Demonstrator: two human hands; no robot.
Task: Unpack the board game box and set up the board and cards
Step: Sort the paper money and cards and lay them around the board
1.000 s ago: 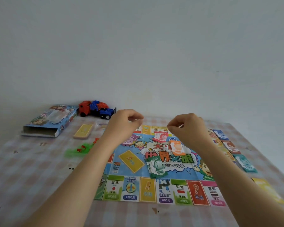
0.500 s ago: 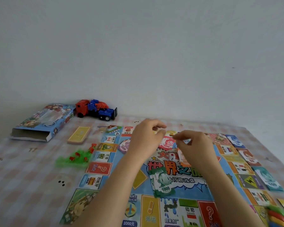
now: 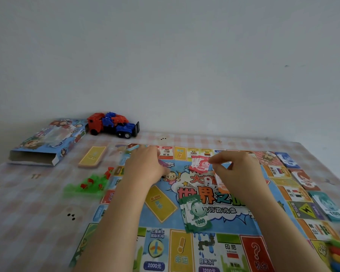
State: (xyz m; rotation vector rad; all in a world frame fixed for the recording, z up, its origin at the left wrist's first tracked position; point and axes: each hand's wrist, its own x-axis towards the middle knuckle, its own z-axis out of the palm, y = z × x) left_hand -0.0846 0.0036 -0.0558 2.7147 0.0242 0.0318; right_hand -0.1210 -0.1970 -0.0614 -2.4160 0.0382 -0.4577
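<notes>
- Lying unfolded on the table [image 3: 37,203], board [image 3: 234,220]; pink note stack [image 3: 199,164] rests at its far centre, between both hands, long axis pointing roughly away.
- Right hand [image 3: 238,169]: nearer, fingertips [image 3: 216,160] pinched just right of stack; grasp contents unclear.
- Left hand [image 3: 145,165]: curled, contents hidden.

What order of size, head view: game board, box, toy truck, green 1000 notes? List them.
Game board; box; then toy truck and green 1000 notes, which look alike, the notes being nearer.
</notes>
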